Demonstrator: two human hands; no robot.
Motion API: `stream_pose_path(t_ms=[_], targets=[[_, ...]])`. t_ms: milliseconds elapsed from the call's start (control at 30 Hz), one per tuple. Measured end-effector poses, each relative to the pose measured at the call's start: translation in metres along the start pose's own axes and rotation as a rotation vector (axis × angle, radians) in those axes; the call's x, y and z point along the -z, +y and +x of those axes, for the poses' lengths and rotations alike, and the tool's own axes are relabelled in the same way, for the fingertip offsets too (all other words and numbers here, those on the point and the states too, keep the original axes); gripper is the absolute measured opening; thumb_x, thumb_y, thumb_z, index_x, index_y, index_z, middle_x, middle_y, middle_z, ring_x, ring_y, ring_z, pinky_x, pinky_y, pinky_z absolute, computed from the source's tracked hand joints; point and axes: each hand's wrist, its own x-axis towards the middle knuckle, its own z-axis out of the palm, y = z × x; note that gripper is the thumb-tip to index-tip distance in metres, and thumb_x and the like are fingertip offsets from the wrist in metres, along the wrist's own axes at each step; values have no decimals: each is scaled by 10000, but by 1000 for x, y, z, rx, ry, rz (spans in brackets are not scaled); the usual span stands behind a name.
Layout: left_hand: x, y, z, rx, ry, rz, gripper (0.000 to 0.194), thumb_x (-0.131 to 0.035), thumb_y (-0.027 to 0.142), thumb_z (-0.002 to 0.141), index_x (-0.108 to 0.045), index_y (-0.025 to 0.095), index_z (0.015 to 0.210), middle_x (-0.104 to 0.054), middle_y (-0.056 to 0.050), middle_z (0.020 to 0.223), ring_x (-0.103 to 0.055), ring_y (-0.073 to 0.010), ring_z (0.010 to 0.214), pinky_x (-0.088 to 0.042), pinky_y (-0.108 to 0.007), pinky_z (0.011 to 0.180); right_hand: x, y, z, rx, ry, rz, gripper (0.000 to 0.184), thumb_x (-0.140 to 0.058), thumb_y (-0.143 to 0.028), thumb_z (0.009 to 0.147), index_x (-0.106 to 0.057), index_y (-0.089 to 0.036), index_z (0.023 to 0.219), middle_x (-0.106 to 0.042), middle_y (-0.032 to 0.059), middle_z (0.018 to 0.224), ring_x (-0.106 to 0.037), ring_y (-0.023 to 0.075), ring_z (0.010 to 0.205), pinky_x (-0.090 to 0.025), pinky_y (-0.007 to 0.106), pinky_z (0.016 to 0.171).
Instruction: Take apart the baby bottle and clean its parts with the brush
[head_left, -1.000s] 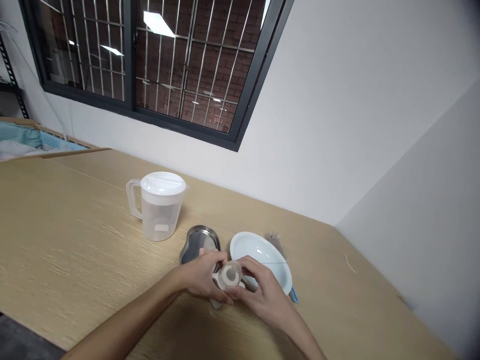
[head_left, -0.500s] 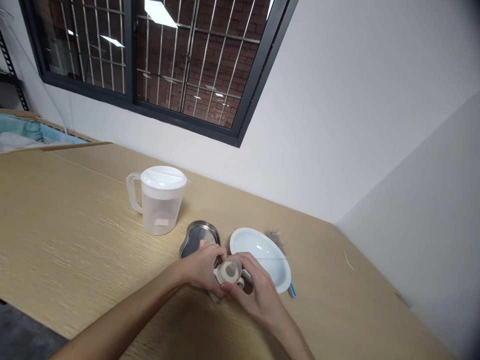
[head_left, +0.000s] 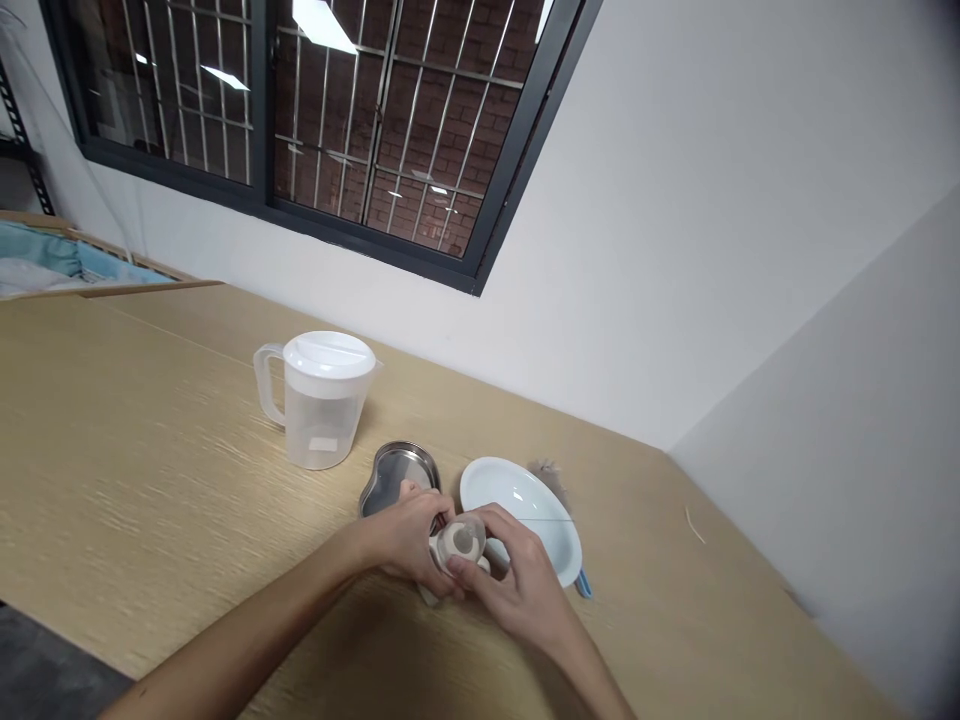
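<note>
Both of my hands meet over the wooden table (head_left: 150,480) around one small beige object (head_left: 463,541) with a round cap and a grey patch on top. My left hand (head_left: 409,545) wraps its lower part from the left. My right hand (head_left: 514,585) closes its fingers over the cap from the right. What the object is cannot be made out. Just behind my left hand lies a heart-shaped steel dish (head_left: 397,472). A white oval plate (head_left: 525,510) lies behind my right hand.
A clear plastic jug (head_left: 322,400) with a white lid stands to the left of the steel dish. A blue thing (head_left: 585,585) pokes out under the plate's near edge and a grey tuft (head_left: 550,474) lies behind it. White walls meet at the table's far right corner.
My hands have stayed on the small object; the right fingers have shifted round its cap, which now shows a different face. The view has drifted slightly.
</note>
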Motion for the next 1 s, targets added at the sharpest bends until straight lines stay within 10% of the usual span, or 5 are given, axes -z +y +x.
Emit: stream_pose_path(t_ms=[600,833,1000], targets=[[1,-2,-1,-23,4,-35,648,-870,447,410,-578,198,933,-593,-25,944,-492,-269,969,-397,-358,864,0,2,-3,64,31,52,257,-650,-260,844,-599,-216,1092,-615,61,1059,-582,201,972,-473,299,855],[8,8,-8,-65,-17,-55,690,-875,487,476,-602,230,1055,-619,-12,998,-509,-257,990,-369,-358,904,17,20,-12,25,461,269,298,-640,-389,870,-615,-202,1101,-627,107,1119,-591,244,1084,-496,348,915],[9,5,-9,-13,-25,-89,1001,-900,542,390,-531,313,1291,-603,-22,1074,-453,-286,1063,-383,-354,908,37,55,-20,-158,660,392,655,-733,-420,796,-467,-231,1364,-597,134,1269,-584,260,1178,-486,409,983]])
